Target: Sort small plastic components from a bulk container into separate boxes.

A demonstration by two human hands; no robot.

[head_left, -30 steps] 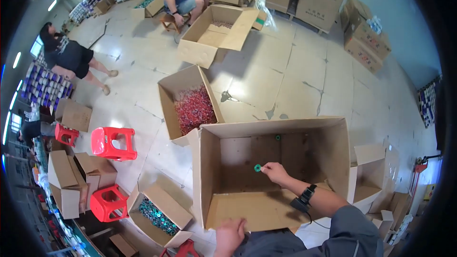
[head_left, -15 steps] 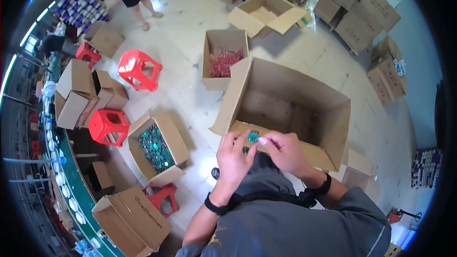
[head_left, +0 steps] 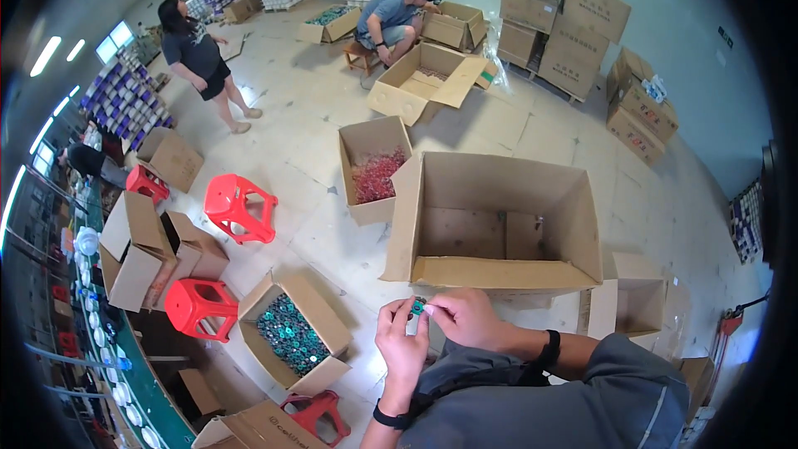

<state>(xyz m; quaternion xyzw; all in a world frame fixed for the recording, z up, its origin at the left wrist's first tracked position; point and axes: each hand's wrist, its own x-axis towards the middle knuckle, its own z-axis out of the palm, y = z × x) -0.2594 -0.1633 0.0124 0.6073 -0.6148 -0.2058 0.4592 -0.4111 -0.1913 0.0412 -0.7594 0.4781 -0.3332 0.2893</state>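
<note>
Grip pinched nearly closed, a person's left hand [head_left: 402,342] and right hand [head_left: 465,317] hold a small green piece [head_left: 418,307] at their fingertips, beside a large open cardboard box [head_left: 503,187].

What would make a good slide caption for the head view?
Left hand and right hand hold a small round green piece near a large open brown cardboard box.

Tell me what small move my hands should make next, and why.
I'd probably steady the small green piece with your left hand and ease your right hand back slightly: fingers of both hands are at the piece and partly cover it, so backing off should show it better.
</note>
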